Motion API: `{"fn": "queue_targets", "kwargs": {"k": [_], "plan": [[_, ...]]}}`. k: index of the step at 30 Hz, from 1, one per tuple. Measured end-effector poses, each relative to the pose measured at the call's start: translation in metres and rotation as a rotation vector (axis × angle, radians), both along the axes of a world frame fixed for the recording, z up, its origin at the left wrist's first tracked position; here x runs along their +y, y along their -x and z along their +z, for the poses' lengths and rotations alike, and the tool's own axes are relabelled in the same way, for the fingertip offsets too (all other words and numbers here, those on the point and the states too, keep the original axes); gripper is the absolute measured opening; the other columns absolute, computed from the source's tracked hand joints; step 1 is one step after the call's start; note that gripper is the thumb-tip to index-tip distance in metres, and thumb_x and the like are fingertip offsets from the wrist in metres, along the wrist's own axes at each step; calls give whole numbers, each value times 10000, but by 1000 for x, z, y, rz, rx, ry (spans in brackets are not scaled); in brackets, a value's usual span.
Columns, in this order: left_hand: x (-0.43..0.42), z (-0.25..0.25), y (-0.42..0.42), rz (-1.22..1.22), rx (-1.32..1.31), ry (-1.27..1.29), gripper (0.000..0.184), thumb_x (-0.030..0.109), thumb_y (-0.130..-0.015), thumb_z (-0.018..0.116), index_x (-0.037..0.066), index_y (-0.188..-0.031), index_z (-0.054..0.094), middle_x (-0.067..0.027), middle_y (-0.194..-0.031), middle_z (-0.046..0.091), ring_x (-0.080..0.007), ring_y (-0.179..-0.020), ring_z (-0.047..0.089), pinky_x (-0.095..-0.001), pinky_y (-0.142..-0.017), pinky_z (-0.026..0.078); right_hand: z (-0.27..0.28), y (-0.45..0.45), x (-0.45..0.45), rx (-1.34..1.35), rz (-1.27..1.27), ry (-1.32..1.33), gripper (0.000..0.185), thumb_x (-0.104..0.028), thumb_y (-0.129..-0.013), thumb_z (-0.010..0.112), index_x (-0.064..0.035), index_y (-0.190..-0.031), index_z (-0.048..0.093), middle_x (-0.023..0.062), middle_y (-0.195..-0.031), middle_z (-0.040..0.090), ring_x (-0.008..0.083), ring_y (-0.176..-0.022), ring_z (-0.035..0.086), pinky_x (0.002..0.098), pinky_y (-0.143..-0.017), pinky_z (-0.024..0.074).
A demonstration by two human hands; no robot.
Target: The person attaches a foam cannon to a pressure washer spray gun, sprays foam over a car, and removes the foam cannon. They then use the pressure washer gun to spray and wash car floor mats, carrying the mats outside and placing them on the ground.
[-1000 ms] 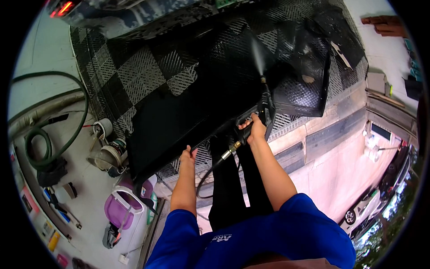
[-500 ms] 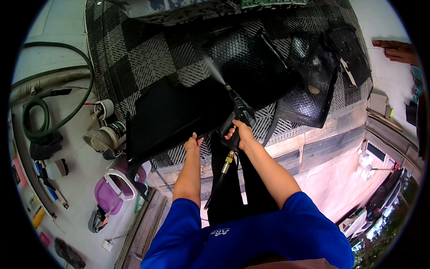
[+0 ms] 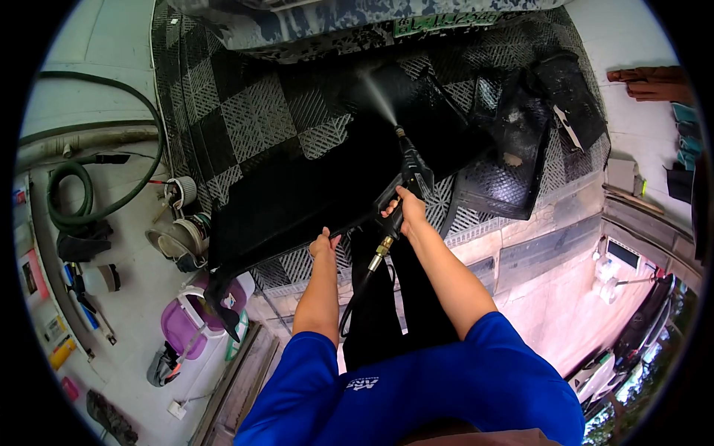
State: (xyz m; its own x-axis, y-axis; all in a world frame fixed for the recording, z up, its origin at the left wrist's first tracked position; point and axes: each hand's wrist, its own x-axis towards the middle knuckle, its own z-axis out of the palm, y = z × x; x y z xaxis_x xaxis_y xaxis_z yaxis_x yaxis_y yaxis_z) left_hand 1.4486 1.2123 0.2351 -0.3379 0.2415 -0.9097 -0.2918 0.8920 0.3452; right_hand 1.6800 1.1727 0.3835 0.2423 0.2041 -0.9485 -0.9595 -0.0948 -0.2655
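Observation:
My right hand is wrapped round the grip of a black pressure-washer gun. Brass fittings join the gun to a dark hose below. A pale jet of spray leaves the nozzle toward the far side. With my left hand I pinch the near edge of a large black mat, which slopes away over the tiled floor. Its surface is so dark that little detail shows. To the right lie wet black floor mats with raised rims, one bearing a light patch.
A foam-streaked car bumper with a green licence plate stands at the far side. Grated tiles cover the floor. On the left are a coiled green hose, buckets and a purple-and-white container. A stone ledge runs along the right.
The gun and its jet have shifted slightly right and up in view. More of the car shows at the top as the camera view tilts. My left hand keeps hold of the mat's edge.

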Motion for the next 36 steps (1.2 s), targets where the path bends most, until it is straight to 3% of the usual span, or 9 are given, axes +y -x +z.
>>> {"fn": "queue_targets", "kwargs": {"k": [4,6,12,14,19,26,30,36], "plan": [[-6,13,0,-25,8,-17,220,35,-795,646,-108,-917,530,-152,-820,604,-263,-595,622,-324,-479,594,0,-9,-8,-8,25,4,163,-185,-879,508,-39,-830,458,55,-529,436,187,-422,440,359,-461,465],[-6,22,-6,-42,16,-1,232,41,-806,635,-91,-956,517,-168,-859,601,-293,-675,629,-366,-534,600,0,-12,-8,-96,3,30,182,-182,-883,504,-32,-789,463,59,-529,434,185,-415,436,349,-433,457],[-19,36,-16,-25,-5,-14,239,34,-805,635,-91,-968,514,-170,-876,600,-302,-684,629,-382,-552,600,-4,-16,0,-156,-21,88,221,-160,-876,519,-14,-721,462,65,-527,434,183,-398,429,347,-390,440],[-22,38,-22,-18,31,-2,210,20,-795,642,-98,-927,528,-165,-840,603,-275,-611,627,-323,-484,595,-2,-21,1,-86,65,68,240,-156,-869,529,-10,-693,454,71,-532,441,187,-393,437,351,-384,436],[-18,42,-24,-18,31,-34,205,22,-800,636,-96,-929,529,-158,-832,610,-280,-601,629,-319,-476,591,-9,-25,21,-229,-47,95,267,-147,-856,549,19,-664,466,93,-511,449,214,-390,449,363,-373,423],[-17,56,-11,-18,12,-3,183,40,-829,604,-70,-957,532,-170,-874,604,-294,-666,631,-360,-534,593,0,-40,21,-249,-73,124,264,-151,-855,552,22,-678,461,93,-505,441,209,-371,440,357,-346,417],[-21,70,-10,-6,-2,-45,212,14,-808,621,-104,-944,509,-171,-854,607,-295,-653,637,-367,-533,601,3,-54,6,-303,-147,143,237,-125,-845,561,50,-738,441,97,-503,430,211,-352,434,343,-334,396],[-20,97,-21,28,6,-108,207,3,-804,619,-106,-937,504,-182,-871,598,-309,-695,638,-383,-556,603,19,-63,-26,-262,-219,78,241,-145,-844,571,18,-721,442,86,-517,434,207,-380,446,350,-367,413]]}}
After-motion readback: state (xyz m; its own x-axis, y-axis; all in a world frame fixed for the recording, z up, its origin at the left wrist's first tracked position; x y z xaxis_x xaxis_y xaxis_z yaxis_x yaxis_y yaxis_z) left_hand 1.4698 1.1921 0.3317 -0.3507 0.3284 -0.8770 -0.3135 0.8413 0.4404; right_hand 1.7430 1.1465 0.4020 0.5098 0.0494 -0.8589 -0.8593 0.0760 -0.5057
